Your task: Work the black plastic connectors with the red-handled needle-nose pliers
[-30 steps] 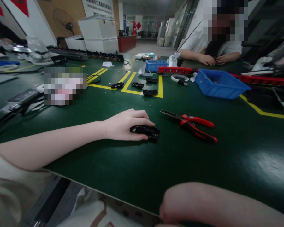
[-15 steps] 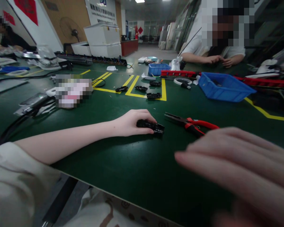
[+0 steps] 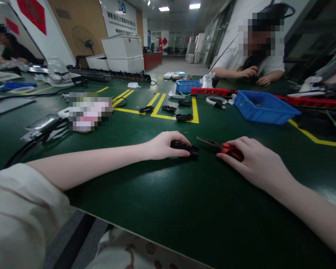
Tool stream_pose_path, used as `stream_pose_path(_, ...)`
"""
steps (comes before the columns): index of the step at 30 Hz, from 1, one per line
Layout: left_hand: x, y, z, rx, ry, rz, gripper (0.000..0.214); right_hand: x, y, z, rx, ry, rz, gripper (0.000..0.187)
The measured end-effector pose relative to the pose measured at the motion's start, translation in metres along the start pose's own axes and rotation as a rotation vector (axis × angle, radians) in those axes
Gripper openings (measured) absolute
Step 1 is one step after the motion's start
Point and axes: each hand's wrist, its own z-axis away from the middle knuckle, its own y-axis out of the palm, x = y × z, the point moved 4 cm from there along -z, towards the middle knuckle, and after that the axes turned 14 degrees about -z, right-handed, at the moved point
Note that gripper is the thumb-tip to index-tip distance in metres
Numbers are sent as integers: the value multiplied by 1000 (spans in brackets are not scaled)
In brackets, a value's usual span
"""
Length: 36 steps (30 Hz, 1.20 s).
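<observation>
My left hand (image 3: 165, 145) lies on the green table, its thumb and fingers closed round a small black plastic part (image 3: 194, 150). One end of that part sticks out past the fingertips; the rest is mostly covered. To its right, my right hand (image 3: 252, 157) has its thumb and fingers round the red handles of the needle-nose pliers (image 3: 211, 142). The pliers rest on or just above the table, tips pointing left towards the black part. Beyond my hands lie several similar black parts (image 3: 184, 117), some inside a yellow tape outline.
A blue bin (image 3: 266, 108) stands at the right, with a smaller blue bin (image 3: 184, 86) farther back. Red strips (image 3: 212, 91) run behind them. A phone-like pink object (image 3: 91, 117) and cables lie left. Across the table sits a person (image 3: 221, 71). The table's near edge (image 3: 123, 228) runs below.
My right hand has moved from the near right, away from me, onto the pliers' handles and closed on them. My left hand keeps its hold on the black part. The view has shifted slightly.
</observation>
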Motion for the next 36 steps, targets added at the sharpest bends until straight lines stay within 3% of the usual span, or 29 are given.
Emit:
stream_pose_path(8,2,6,-15,-17,78,-5,34,1,-8,-5,22,-170,38,45)
stream_pose_path(20,1,4,-13,-14,119,18,31,5,-5,-5,17,-219,93,44)
stream_pose_path(26,3,6,-13,-22,69,7,29,5,-5,-4,-67,-271,156,41)
stream_pose_path(36,1,4,-12,-20,89,12,29,1,-3,-5,12,-249,73,48)
